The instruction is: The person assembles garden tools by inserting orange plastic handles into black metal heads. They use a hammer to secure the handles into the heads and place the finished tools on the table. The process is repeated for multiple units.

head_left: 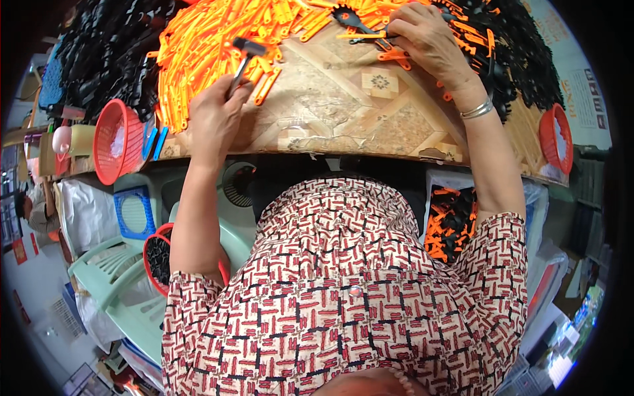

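My left hand (221,109) is closed around the shaft of a small hammer (249,46), its dark head raised above the near edge of an orange pile. At the far right of the tabletop, my right hand (422,39) pinches an orange plastic strip (360,35) together with a dark piece; its fingertips partly hide how these join. Just left of those fingers lies a black plastic part (350,18) with a round, toothed head. Loose orange strips (397,57) lie under and beside the right hand.
A heap of orange plastic strips (205,59) covers the table's far left, with black parts (119,53) beyond it. More black parts (528,59) are piled right. Red baskets (109,142) stand at both table ends. A box of orange and black pieces (450,224) sits below the table edge.
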{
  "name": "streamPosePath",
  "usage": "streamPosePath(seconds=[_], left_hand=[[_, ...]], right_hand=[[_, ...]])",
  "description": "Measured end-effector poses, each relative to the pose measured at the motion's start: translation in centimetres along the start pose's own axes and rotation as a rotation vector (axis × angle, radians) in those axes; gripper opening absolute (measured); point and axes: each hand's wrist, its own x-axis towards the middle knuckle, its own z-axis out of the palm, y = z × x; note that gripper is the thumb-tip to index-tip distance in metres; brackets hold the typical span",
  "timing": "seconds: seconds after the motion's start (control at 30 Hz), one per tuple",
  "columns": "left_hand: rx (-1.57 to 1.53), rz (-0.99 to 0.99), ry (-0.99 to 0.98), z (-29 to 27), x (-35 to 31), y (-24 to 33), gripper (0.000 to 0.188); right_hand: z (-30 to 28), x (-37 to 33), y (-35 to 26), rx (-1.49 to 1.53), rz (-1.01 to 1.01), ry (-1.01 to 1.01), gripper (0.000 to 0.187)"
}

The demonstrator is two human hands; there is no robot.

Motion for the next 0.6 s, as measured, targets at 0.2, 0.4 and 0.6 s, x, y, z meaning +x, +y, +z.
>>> streamPosePath(seconds=[0.2, 0.4, 0.6], left_hand=[[0.455, 0.267, 0.008, 2.5, 0.5, 0.8, 0.02], [0.654, 0.425, 0.07, 3.1, 0.8, 0.7, 0.015], [-0.121, 0.371, -0.51, 3.6, -1.3, 4.5, 0.01]], right_hand=[[-1.8, -1.2, -6.3, 0.224, 0.083, 0.303, 0.028], [-5.5, -9.1, -14.7, 1.049, 1.012, -0.162, 0.009], [-4.5, -12.7, -18.4, 1.239, 1.362, -0.018, 0.01]])
